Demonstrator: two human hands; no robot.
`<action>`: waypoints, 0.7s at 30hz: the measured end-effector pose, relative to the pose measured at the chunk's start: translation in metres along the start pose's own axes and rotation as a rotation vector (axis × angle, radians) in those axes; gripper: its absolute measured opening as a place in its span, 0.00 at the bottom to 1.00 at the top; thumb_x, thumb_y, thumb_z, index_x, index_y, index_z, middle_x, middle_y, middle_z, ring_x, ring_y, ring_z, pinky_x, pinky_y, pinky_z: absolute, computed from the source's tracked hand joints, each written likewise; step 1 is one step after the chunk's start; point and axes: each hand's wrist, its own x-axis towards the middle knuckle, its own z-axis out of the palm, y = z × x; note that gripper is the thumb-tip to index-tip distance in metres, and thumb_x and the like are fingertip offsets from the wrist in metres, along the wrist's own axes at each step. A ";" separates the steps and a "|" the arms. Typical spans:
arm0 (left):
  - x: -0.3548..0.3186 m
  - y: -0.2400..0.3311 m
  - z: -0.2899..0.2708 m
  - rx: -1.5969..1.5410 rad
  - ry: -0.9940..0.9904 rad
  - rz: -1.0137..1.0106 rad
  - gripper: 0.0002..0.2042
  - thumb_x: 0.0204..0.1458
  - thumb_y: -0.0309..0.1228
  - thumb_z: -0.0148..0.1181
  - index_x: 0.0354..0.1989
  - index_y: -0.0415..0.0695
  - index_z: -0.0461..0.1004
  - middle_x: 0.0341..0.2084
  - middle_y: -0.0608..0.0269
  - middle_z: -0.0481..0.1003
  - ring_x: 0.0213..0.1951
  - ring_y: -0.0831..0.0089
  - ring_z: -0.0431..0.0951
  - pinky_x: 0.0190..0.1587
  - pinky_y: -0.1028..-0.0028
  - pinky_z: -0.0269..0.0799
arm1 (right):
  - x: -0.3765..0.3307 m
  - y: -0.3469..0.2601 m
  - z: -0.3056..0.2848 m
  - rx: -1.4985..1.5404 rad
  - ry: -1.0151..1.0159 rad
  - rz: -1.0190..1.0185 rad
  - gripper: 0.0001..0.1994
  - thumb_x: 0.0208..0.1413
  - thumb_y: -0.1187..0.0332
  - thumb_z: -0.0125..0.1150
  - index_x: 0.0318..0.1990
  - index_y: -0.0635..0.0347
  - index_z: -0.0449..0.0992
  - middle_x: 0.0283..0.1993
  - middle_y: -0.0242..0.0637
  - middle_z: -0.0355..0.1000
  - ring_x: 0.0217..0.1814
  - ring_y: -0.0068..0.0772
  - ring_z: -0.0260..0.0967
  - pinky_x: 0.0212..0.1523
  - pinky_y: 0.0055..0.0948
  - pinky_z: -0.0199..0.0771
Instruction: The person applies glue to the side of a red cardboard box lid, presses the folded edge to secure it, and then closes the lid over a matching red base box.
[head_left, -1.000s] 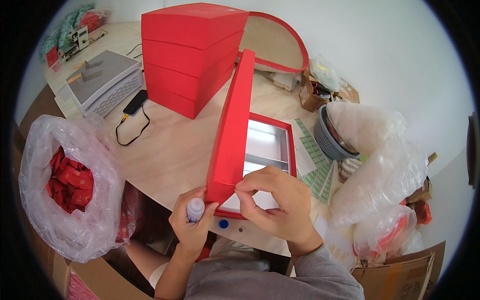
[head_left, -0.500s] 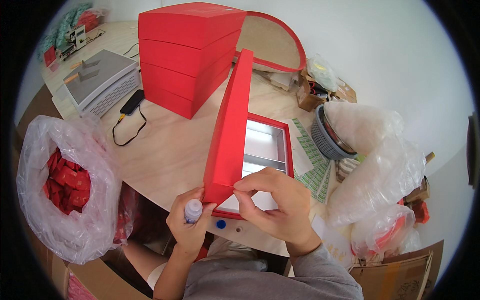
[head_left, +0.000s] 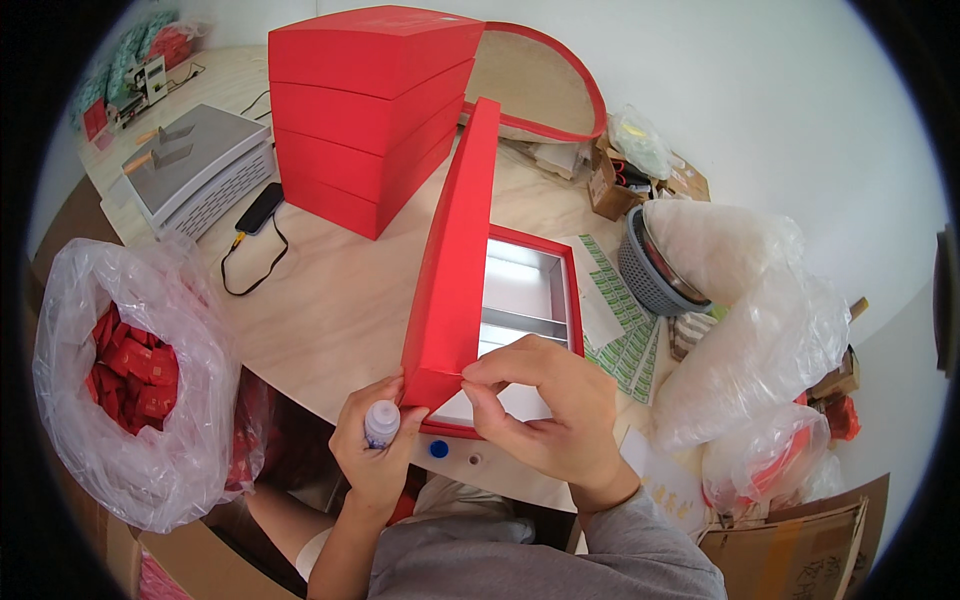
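Standing raised, the red lid [head_left: 452, 265] meets the right grip [head_left: 560, 410] at one corner.

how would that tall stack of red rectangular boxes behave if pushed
The tall stack of red rectangular boxes would probably slide apart at its seams, since no strap shows around it. Each box seems stiff, given its flat faces and crisp edges. Pushed high up, the stack could topple, being several layers tall.
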 end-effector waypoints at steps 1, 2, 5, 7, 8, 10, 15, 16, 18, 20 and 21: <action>0.000 0.000 0.000 0.002 0.000 -0.004 0.16 0.38 0.17 0.68 0.38 0.35 0.72 0.38 0.50 0.76 0.43 0.66 0.77 0.46 0.72 0.72 | 0.000 0.000 0.000 -0.012 -0.005 -0.016 0.11 0.38 0.84 0.64 0.32 0.65 0.74 0.27 0.38 0.74 0.26 0.29 0.73 0.28 0.21 0.72; 0.000 0.000 0.000 -0.002 0.001 -0.007 0.16 0.38 0.17 0.68 0.38 0.35 0.72 0.38 0.50 0.76 0.43 0.66 0.77 0.46 0.72 0.72 | 0.001 0.001 -0.001 -0.024 -0.010 -0.032 0.11 0.38 0.84 0.65 0.32 0.65 0.74 0.27 0.38 0.74 0.26 0.29 0.73 0.28 0.21 0.72; -0.001 0.000 0.000 -0.011 0.001 -0.015 0.16 0.38 0.17 0.68 0.38 0.35 0.72 0.39 0.50 0.76 0.43 0.66 0.77 0.46 0.72 0.72 | 0.000 0.003 -0.002 -0.029 -0.023 -0.066 0.10 0.39 0.84 0.65 0.32 0.65 0.73 0.27 0.39 0.74 0.27 0.28 0.73 0.29 0.21 0.72; -0.001 -0.001 0.001 -0.017 0.000 -0.019 0.16 0.38 0.17 0.68 0.38 0.35 0.72 0.39 0.50 0.76 0.43 0.66 0.77 0.46 0.72 0.72 | -0.001 0.004 -0.003 -0.004 -0.020 -0.042 0.10 0.39 0.84 0.65 0.32 0.65 0.73 0.27 0.38 0.74 0.27 0.26 0.73 0.29 0.21 0.72; -0.001 -0.001 0.001 -0.018 0.000 -0.016 0.16 0.39 0.17 0.68 0.38 0.35 0.72 0.39 0.50 0.76 0.43 0.66 0.77 0.46 0.72 0.72 | -0.002 0.003 -0.001 0.019 -0.014 -0.008 0.11 0.40 0.83 0.64 0.32 0.65 0.73 0.27 0.38 0.74 0.27 0.26 0.73 0.28 0.21 0.72; -0.001 -0.002 0.000 -0.020 0.001 -0.009 0.16 0.39 0.17 0.68 0.37 0.34 0.72 0.39 0.50 0.76 0.43 0.66 0.77 0.47 0.72 0.72 | -0.003 0.002 0.001 0.044 0.000 0.048 0.11 0.40 0.83 0.64 0.33 0.65 0.72 0.27 0.37 0.73 0.27 0.24 0.72 0.28 0.20 0.71; 0.000 0.000 0.000 -0.010 -0.009 -0.006 0.16 0.39 0.16 0.68 0.38 0.34 0.72 0.39 0.49 0.76 0.43 0.66 0.77 0.47 0.72 0.71 | -0.002 -0.001 0.003 0.064 0.010 0.104 0.10 0.41 0.83 0.63 0.33 0.66 0.72 0.26 0.36 0.72 0.24 0.21 0.69 0.25 0.18 0.68; 0.000 0.000 0.000 -0.016 -0.010 -0.005 0.16 0.39 0.16 0.68 0.38 0.34 0.72 0.39 0.49 0.76 0.43 0.65 0.77 0.47 0.72 0.71 | -0.003 0.000 0.003 0.065 0.016 0.101 0.10 0.41 0.83 0.63 0.33 0.67 0.72 0.26 0.36 0.72 0.24 0.21 0.68 0.25 0.17 0.67; 0.000 0.001 0.001 -0.019 -0.009 0.000 0.16 0.39 0.16 0.68 0.38 0.34 0.72 0.38 0.49 0.76 0.44 0.65 0.77 0.47 0.72 0.71 | -0.006 0.002 0.004 0.070 0.025 0.093 0.09 0.42 0.84 0.62 0.33 0.67 0.72 0.27 0.37 0.72 0.24 0.21 0.68 0.25 0.17 0.67; 0.000 0.001 0.001 -0.017 -0.009 0.004 0.16 0.39 0.16 0.68 0.38 0.34 0.72 0.38 0.50 0.76 0.44 0.65 0.77 0.47 0.72 0.71 | -0.006 0.002 0.005 0.086 0.033 0.107 0.09 0.42 0.84 0.61 0.33 0.68 0.72 0.27 0.38 0.72 0.25 0.21 0.68 0.26 0.17 0.67; 0.000 0.001 0.000 -0.014 -0.008 0.005 0.16 0.39 0.16 0.68 0.38 0.34 0.72 0.38 0.50 0.76 0.44 0.65 0.77 0.47 0.71 0.71 | -0.007 0.002 0.005 0.094 0.038 0.114 0.08 0.42 0.84 0.61 0.33 0.68 0.72 0.27 0.38 0.72 0.25 0.21 0.68 0.27 0.17 0.67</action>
